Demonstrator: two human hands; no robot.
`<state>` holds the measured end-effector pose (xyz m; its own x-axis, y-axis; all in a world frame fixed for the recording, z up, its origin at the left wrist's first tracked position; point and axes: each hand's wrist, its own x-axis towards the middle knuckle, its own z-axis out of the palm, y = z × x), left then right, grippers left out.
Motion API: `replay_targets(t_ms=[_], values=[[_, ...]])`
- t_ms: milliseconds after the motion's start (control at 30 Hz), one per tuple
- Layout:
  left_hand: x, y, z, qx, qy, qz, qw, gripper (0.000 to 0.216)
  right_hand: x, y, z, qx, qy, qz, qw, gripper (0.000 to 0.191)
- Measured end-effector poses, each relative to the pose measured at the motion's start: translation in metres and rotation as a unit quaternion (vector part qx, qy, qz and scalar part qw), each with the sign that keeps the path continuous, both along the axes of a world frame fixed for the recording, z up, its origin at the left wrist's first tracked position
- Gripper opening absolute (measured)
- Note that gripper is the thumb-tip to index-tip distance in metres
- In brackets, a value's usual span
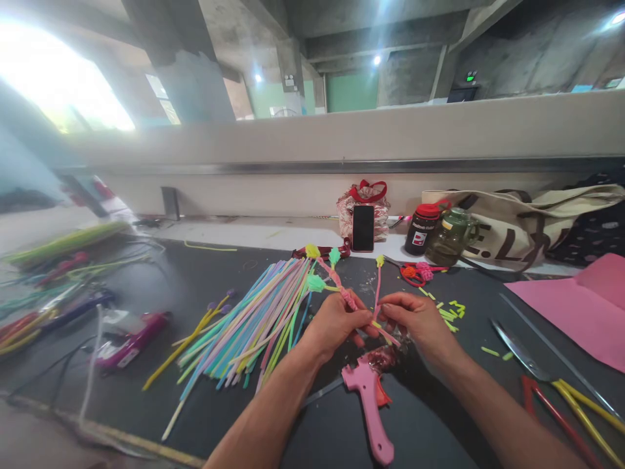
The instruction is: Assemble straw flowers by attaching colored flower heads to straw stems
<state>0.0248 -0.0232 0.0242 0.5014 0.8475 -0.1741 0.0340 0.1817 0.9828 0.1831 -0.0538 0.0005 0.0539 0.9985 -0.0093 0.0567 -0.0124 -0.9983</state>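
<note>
My left hand (pixel 336 320) is closed round a small bunch of pink straw stems (pixel 336 277) that end in yellow and green frilly tips. My right hand (pixel 415 319) pinches another pink stem (pixel 377 286) with a yellow-green tip and holds it against the bunch. Both hands hover over a dark table (pixel 205 404). A pink glue gun (pixel 371 397) lies just below them. A fan of pastel straws (pixel 254 319) lies to the left of my left hand.
Scissors (pixel 522 352) and red and yellow sticks (pixel 571 410) lie at the right, by pink paper (pixel 581 306). Green straw scraps (pixel 452 312) lie beyond my right hand. A phone (pixel 362 228), jars (pixel 422 228), red-handled scissors (pixel 413 273) and a canvas bag (pixel 517 221) stand behind. More straws (pixel 58 260) and a magenta tool (pixel 129 339) are left.
</note>
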Motion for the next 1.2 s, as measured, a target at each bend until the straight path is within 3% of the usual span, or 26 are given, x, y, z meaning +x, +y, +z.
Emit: replay_targets(t_ms=[167, 333, 467, 600, 767, 933, 1033, 1100, 1200], values=[[-0.003, 0.001, 0.0, -0.014, 0.011, 0.011, 1.0, 0.014, -0.001, 0.01, 0.002, 0.011, 0.001, 0.021, 1.0, 0.02], [-0.02, 0.01, -0.004, 0.005, 0.038, 0.077, 0.996, 0.015, 0.016, 0.044, 0.0, 0.015, 0.168, 0.059, 0.984, 0.037], [-0.033, 0.015, -0.01, 0.012, 0.041, 0.112, 0.993, 0.015, 0.006, 0.065, 0.002, 0.054, 0.186, 0.097, 0.976, 0.053], [-0.044, 0.017, -0.014, 0.024, 0.03, 0.12, 0.992, 0.013, -0.02, 0.077, 0.014, 0.075, 0.19, 0.128, 0.971, 0.049], [-0.058, 0.02, -0.013, 0.035, 0.031, 0.136, 0.99, 0.011, -0.04, 0.091, 0.02, 0.055, 0.165, 0.114, 0.978, 0.022], [-0.066, 0.019, -0.008, 0.036, 0.015, 0.118, 0.992, 0.013, -0.037, 0.09, 0.017, 0.029, 0.119, 0.102, 0.987, 0.024], [-0.064, 0.018, -0.008, 0.041, 0.024, 0.098, 0.994, 0.013, -0.036, 0.076, 0.025, 0.058, 0.024, 0.09, 0.994, 0.026], [-0.061, 0.017, -0.009, 0.042, 0.034, 0.077, 0.996, 0.013, -0.038, 0.064, 0.034, 0.15, -0.153, 0.108, 0.971, 0.017], [-0.054, 0.014, -0.009, 0.047, 0.042, 0.053, 0.997, 0.013, -0.045, 0.045, 0.046, 0.27, -0.431, 0.189, 0.84, 0.017]])
